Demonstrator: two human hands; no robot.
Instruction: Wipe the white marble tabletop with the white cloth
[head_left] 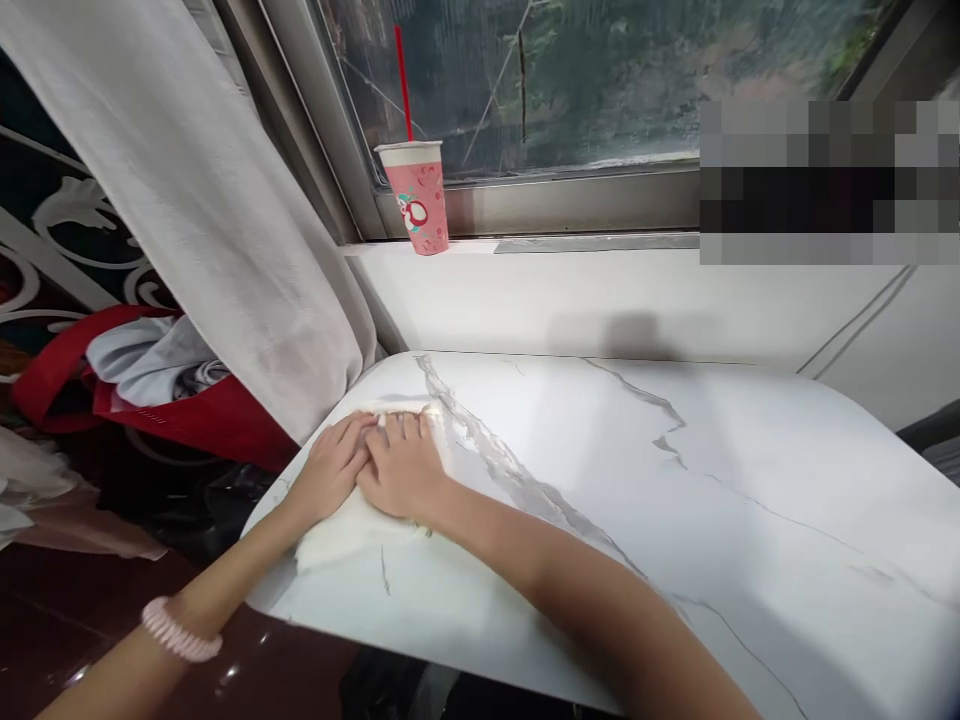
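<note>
A cream-white cloth (349, 537) lies bunched on the left end of a white marble-patterned table (585, 450). Side by side on top of it are my left hand (328, 470) and my right hand (403, 467), their fingers touching where they meet. Both hands press down, with fingertips bent over the cloth's far edge and gripping it. Part of the cloth is hidden under the palms. A pink coil band (180, 630) circles my left wrist.
A pink paper cup (420, 205) with a red straw stands on the window sill (600, 243) behind the table. At left hang a white curtain (247, 230) and, lower down, a red bag (202, 425) with pale clothing in it. The table's front edge is rounded at the left.
</note>
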